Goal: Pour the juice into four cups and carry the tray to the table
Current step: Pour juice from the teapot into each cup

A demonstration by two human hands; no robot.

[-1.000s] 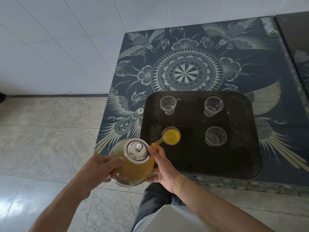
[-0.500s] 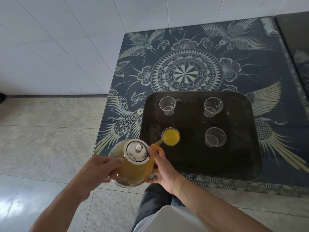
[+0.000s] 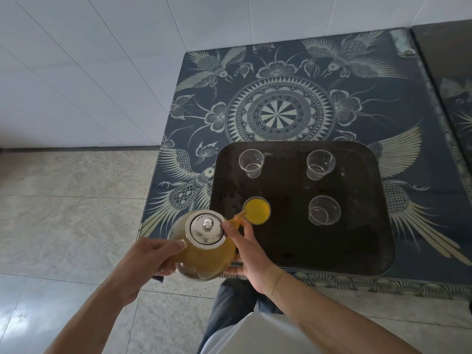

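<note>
A round glass teapot (image 3: 204, 254) of orange juice with a steel lid is tilted toward the black tray (image 3: 357, 241). My left hand (image 3: 150, 261) grips its handle side; my right hand (image 3: 249, 254) supports its body, thumb by the lid. Its spout reaches the rim of the near-left cup (image 3: 256, 210), which holds orange juice almost to the top. Three clear cups stand empty on the tray: far left (image 3: 251, 162), far right (image 3: 320, 164), near right (image 3: 323, 209).
The tray rests on a dark blue surface with pale bird and mandala patterns (image 3: 281, 113), set against a white tiled wall (image 3: 89, 67). Beige floor tiles (image 3: 63, 200) lie to the left. A second dark surface (image 3: 449, 72) adjoins on the right.
The juice level in the near-left cup has risen a little. The teapot and both hands have hardly moved.
</note>
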